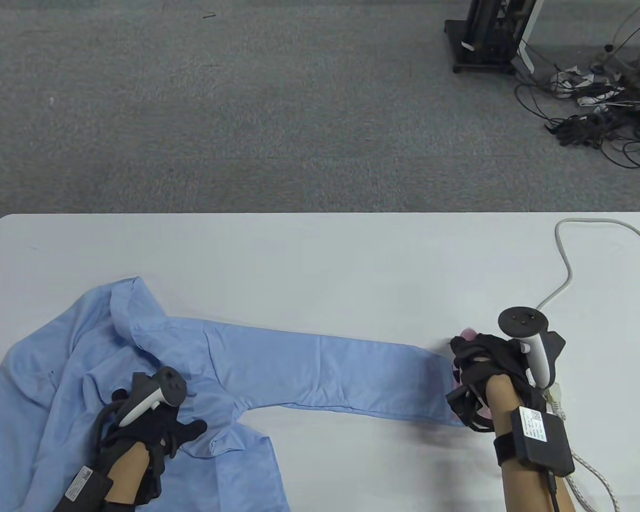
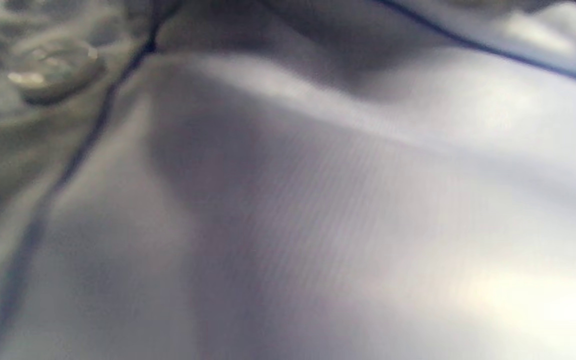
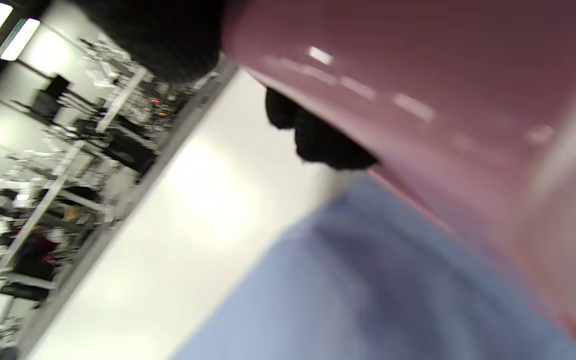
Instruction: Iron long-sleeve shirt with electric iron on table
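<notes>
A light blue long-sleeve shirt (image 1: 154, 362) lies on the white table (image 1: 320, 256), one sleeve (image 1: 352, 373) stretched out to the right. My left hand (image 1: 160, 421) rests flat on the shirt's body near the armpit; the left wrist view shows only blue cloth (image 2: 318, 210) and a button (image 2: 50, 70) up close. My right hand (image 1: 485, 368) grips the pink iron (image 1: 466, 336), mostly hidden under the glove, at the sleeve's cuff end. In the right wrist view the pink iron body (image 3: 443, 100) sits over the blue sleeve (image 3: 368, 280), with gloved fingers (image 3: 318, 135) around it.
The iron's grey cord (image 1: 565, 261) runs from my right hand to the table's far right edge; a braided cord (image 1: 592, 469) trails near the front right. Beyond the table is grey carpet with a black stand (image 1: 485, 37) and tangled cables (image 1: 602, 117).
</notes>
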Motion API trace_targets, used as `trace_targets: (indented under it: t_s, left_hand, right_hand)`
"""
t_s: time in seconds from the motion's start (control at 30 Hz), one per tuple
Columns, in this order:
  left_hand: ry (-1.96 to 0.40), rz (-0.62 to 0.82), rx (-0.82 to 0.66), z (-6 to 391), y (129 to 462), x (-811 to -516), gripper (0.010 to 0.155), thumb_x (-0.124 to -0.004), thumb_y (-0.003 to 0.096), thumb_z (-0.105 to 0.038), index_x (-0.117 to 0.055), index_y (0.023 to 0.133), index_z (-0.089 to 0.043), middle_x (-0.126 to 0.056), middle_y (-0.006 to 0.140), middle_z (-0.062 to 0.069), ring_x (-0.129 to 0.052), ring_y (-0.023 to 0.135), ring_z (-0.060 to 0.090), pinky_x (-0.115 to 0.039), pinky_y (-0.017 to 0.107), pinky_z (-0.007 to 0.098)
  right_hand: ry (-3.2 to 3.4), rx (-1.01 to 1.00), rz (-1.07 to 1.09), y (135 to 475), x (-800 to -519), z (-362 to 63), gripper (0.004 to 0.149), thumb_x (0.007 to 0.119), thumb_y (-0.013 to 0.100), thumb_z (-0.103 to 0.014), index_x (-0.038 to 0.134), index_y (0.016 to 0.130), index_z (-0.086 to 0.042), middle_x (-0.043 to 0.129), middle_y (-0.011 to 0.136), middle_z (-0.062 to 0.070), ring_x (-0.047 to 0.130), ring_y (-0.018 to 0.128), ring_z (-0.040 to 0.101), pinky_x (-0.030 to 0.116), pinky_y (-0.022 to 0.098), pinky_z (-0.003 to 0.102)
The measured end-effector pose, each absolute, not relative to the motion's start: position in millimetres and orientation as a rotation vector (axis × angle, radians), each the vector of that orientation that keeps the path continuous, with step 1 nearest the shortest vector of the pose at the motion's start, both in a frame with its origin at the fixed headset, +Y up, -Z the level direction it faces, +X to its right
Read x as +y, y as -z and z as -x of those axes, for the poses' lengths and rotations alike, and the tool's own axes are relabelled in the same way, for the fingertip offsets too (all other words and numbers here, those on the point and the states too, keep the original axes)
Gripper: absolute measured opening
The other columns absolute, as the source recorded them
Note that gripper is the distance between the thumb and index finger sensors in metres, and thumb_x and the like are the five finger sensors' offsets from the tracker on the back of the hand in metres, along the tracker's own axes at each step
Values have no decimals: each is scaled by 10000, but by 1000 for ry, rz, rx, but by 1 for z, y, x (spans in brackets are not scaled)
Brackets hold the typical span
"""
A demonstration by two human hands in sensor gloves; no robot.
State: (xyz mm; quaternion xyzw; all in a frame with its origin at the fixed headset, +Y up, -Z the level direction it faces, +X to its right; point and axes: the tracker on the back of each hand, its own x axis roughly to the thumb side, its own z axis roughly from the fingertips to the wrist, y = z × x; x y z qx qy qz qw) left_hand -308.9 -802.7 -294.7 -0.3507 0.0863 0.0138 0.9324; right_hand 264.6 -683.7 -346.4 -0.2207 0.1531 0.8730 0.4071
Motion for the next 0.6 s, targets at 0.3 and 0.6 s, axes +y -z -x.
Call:
trace_targets:
  t_s: [0.3,0.6]
  left_hand:
    - [-14,713,166,309,296,-804,1006,-599,251,-781,103,887,-443,107,1070,-34,83,1061,303,-7,734,635]
    - [-11,727,167,308,297,-803,1002,-607,250,-780,32,937,-430,113,1067,-37,90,1057,303,-12,735,635]
  right_hand:
    - [-2114,398,24,361,-581,-131,624,719,444,-390,615,790,118,831,618,210,958,412,288,834,320,488]
    - [-1939,652,-160,386,-618,-7,650,712,450,-359,529,830,135,764,688,242,914,503,327,794,388,519]
